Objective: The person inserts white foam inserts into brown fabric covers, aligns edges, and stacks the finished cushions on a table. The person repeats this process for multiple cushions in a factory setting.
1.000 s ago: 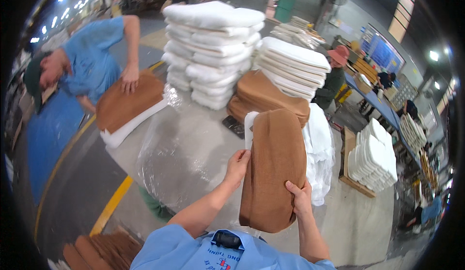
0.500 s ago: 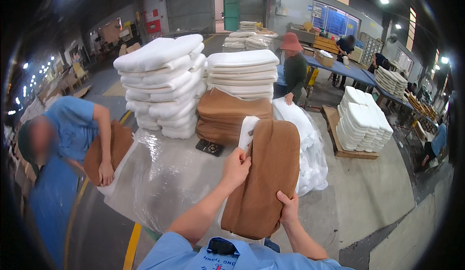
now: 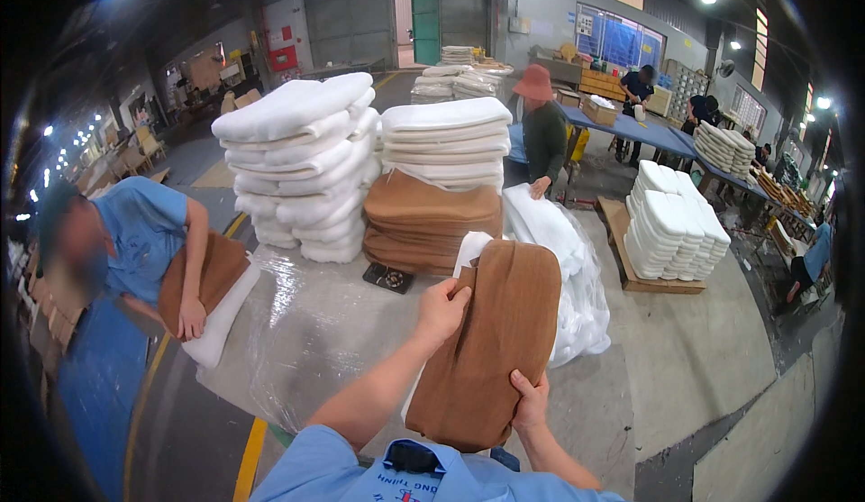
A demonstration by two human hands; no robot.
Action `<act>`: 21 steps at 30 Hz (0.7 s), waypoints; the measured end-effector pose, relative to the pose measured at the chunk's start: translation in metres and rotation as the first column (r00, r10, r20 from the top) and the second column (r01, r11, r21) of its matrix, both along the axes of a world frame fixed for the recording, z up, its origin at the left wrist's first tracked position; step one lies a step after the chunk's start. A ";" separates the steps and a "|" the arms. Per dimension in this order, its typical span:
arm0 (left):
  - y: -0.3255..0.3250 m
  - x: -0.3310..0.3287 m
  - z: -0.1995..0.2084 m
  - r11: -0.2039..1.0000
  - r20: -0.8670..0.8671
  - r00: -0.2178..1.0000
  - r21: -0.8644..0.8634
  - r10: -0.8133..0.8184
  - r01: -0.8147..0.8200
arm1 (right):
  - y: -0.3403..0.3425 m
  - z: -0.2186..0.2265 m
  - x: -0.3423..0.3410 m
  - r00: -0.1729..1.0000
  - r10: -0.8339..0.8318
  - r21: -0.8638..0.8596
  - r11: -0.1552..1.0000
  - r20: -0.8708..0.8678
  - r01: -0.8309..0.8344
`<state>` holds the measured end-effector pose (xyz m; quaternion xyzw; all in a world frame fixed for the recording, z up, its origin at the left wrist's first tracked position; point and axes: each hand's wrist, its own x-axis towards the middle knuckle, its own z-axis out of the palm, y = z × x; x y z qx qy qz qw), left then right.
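In front of me I hold up a long cushion with a brown fabric cover [image 3: 496, 349] over it. White padding [image 3: 470, 248] shows along its upper left side, at the cover's open edge. My left hand [image 3: 441, 311] is closed on that edge, pinching the brown fabric beside the padding. My right hand [image 3: 529, 401] grips the lower right side, thumb on the front and fingers around behind. Behind the cushion, folded brown covers [image 3: 432, 216] lie stacked on the plastic-wrapped table [image 3: 297, 340], with white pads [image 3: 446, 137] standing directly behind them.
A tall pile of white pads [image 3: 293, 159] stands left of centre, near a dark patterned object [image 3: 387, 277]. At left a co-worker [image 3: 149, 232] handles another brown cover. A person in a red hat [image 3: 541, 132] touches white padding at right. More white pads [image 3: 676, 223] sit on a pallet.
The cushion has dropped slightly, and less white padding shows at its upper left. The co-worker's brown cover at left has shifted, exposing more white padding.
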<state>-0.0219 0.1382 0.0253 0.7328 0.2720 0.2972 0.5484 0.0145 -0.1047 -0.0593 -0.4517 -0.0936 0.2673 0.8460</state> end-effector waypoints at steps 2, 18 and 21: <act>-0.008 0.013 -0.002 0.996 0.099 0.995 -0.085 0.026 -0.017 | 0.000 -0.002 -0.002 0.999 -0.017 0.003 1.000 -0.027 0.017; 0.049 0.055 -0.055 0.623 -0.031 0.990 -0.780 -0.137 0.061 | 0.028 0.004 -0.071 0.997 0.015 -0.036 0.999 0.076 -0.012; 0.034 0.069 -0.068 0.568 -0.135 0.937 -0.819 -0.322 0.077 | 0.030 0.013 -0.079 0.989 -0.019 -0.153 0.987 0.149 0.042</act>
